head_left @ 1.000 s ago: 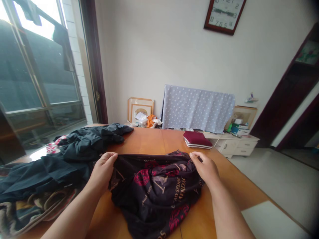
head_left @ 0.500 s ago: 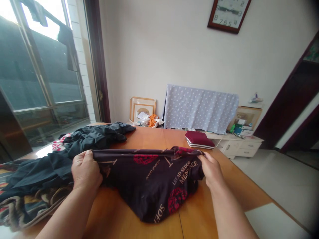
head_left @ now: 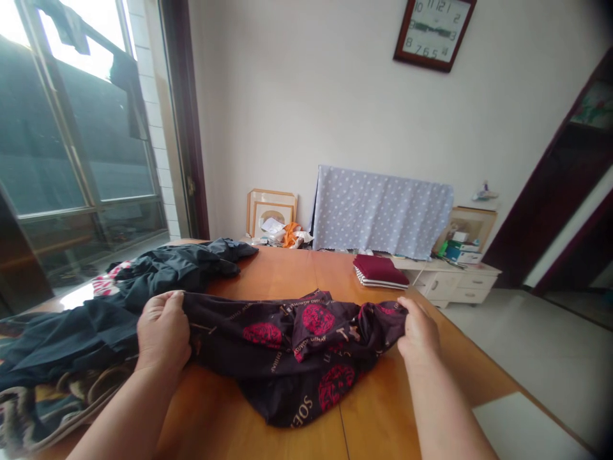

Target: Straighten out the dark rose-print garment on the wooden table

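Note:
A dark garment (head_left: 268, 358) with red round prints and tan lettering hangs between my two hands, just over the wooden table; its exact kind does not show. My left hand (head_left: 163, 332) pinches its upper left end. At the opposite end, my right hand (head_left: 420, 329) grips a bunched corner. The upper edge sags and the cloth is crumpled towards the right, while its lower part droops to the tabletop. Left of my left hand lies a heap of dark clothes (head_left: 177, 268). Beyond my right hand sits a folded maroon and striped stack (head_left: 382, 271).
The wooden table (head_left: 282, 271) runs away from me to a low white cabinet (head_left: 460, 284). A pale dotted cloth (head_left: 383, 211) covers something upright there. Picture frames (head_left: 271, 207) lean against the wall, beneath a clock (head_left: 435, 32). A brown-edged fabric piece (head_left: 29, 409) lies near left.
The garment's upper edge has gone from taut to slack, and folds with more red prints now show. My right hand has shifted slightly right. Both hands keep their hold.

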`<state>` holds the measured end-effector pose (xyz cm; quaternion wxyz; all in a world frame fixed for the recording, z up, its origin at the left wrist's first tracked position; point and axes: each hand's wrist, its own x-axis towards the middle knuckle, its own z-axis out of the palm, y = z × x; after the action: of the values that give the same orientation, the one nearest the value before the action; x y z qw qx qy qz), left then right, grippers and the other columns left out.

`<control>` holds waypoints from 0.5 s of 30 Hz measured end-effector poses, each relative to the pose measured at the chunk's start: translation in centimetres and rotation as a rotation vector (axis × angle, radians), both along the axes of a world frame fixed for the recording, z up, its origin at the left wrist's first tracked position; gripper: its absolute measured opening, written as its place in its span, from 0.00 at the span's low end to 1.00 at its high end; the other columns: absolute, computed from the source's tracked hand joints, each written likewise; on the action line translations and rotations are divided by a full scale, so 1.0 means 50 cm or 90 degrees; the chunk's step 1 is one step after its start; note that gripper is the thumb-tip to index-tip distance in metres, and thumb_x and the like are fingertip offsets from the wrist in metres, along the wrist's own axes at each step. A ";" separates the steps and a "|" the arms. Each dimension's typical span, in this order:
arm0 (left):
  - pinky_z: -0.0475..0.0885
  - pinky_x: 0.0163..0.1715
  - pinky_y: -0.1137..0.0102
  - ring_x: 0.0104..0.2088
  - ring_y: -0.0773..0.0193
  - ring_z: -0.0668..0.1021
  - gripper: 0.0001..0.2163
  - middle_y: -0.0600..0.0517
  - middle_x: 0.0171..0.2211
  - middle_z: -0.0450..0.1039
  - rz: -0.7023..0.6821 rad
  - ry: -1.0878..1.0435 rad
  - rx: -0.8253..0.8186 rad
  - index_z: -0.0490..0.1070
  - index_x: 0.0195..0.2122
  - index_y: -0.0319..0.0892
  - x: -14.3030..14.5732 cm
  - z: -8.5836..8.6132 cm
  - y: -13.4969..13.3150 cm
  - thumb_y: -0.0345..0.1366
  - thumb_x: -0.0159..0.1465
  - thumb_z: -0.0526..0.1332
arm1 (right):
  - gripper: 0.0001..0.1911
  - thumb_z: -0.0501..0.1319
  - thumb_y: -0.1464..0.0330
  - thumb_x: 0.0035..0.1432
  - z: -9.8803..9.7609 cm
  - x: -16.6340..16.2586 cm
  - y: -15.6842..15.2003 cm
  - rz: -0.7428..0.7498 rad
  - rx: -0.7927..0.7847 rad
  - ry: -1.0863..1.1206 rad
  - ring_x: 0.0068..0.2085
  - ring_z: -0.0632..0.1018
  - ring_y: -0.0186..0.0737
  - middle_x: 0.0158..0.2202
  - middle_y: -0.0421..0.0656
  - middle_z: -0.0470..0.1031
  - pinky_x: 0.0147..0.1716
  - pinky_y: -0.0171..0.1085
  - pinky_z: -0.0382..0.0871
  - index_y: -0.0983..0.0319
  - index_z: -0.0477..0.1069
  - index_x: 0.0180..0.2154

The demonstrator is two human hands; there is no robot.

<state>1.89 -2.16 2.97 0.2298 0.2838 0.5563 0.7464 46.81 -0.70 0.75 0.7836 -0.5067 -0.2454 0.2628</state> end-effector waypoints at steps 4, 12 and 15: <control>0.73 0.33 0.65 0.31 0.57 0.76 0.16 0.52 0.30 0.73 0.025 0.370 -0.099 0.77 0.41 0.45 0.005 -0.011 0.000 0.51 0.61 0.62 | 0.17 0.73 0.57 0.45 0.014 -0.026 -0.013 0.008 -0.074 -0.110 0.31 0.77 0.40 0.28 0.38 0.78 0.30 0.35 0.71 0.62 0.78 0.34; 0.62 0.61 0.54 0.64 0.45 0.67 0.31 0.43 0.62 0.68 -0.123 0.826 -0.109 0.66 0.64 0.47 0.065 -0.048 0.006 0.56 0.63 0.59 | 0.31 0.78 0.61 0.38 0.025 -0.104 -0.063 0.546 -0.135 -0.410 0.47 0.79 0.50 0.46 0.44 0.82 0.50 0.44 0.72 0.57 0.79 0.48; 0.67 0.55 0.55 0.59 0.44 0.73 0.32 0.42 0.58 0.74 -0.266 0.851 -0.178 0.67 0.64 0.48 0.075 -0.062 0.007 0.57 0.62 0.59 | 0.18 0.72 0.59 0.48 0.011 -0.102 -0.055 0.573 -0.155 -0.425 0.44 0.80 0.49 0.39 0.42 0.83 0.48 0.44 0.73 0.60 0.81 0.40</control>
<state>5.66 -1.82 -0.14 0.0120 0.7489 0.6026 0.2753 41.70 -3.42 1.31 0.4102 -0.4944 -0.6392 0.4226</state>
